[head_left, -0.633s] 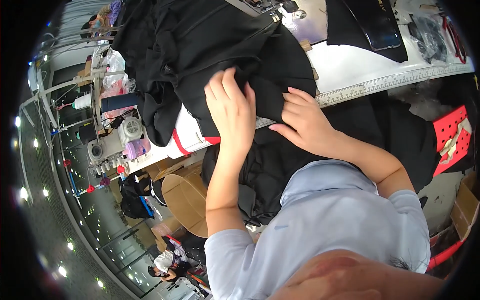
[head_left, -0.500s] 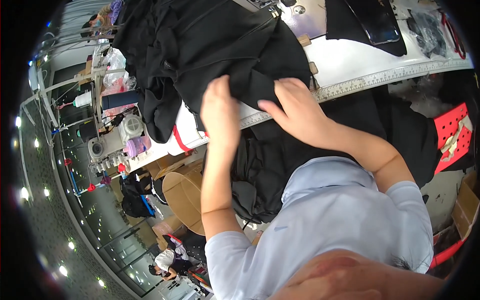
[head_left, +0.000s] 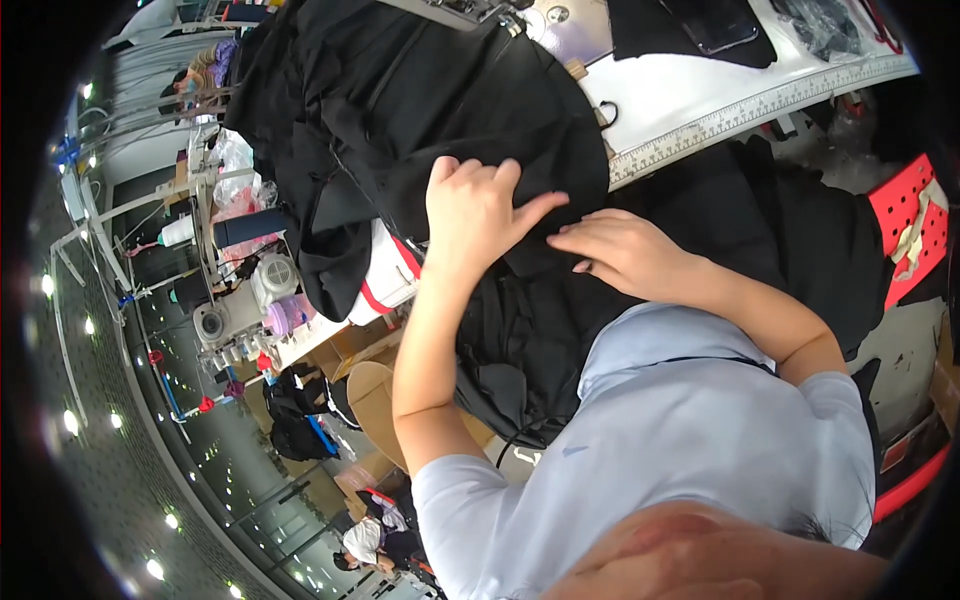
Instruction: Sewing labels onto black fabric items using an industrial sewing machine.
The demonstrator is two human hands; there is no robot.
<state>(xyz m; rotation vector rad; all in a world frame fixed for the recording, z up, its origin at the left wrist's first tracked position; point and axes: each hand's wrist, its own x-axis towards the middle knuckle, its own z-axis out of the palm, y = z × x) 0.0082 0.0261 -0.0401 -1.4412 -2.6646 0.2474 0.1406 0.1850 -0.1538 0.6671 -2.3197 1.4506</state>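
Note:
A large black fabric piece (head_left: 420,110) lies bunched and folded over the white table and drops over its front edge. My left hand (head_left: 472,212) rests on it near that edge, thumb stretched out to the right and knuckles bent, its fingertips partly hidden. To the right and a little nearer, my right hand (head_left: 640,255) has its fingers together, with the thumb below, at the fabric hanging by the edge. A fold of the black cloth seems to lie between that thumb and fingers. Behind the cloth is the sewing machine's metal head (head_left: 440,12).
A ruler strip (head_left: 740,122) runs along the table's front edge. A dark phone (head_left: 715,25) lies on black cloth at the far right. More black fabric (head_left: 740,215) covers my lap. A red perforated panel (head_left: 912,225) stands right; thread cones and another machine (head_left: 265,285) stand left.
My left hand has moved right across the fabric, its thumb now spread. The right hand has come nearer to me, off the tabletop cloth. The fabric has shifted over the ruler's left part.

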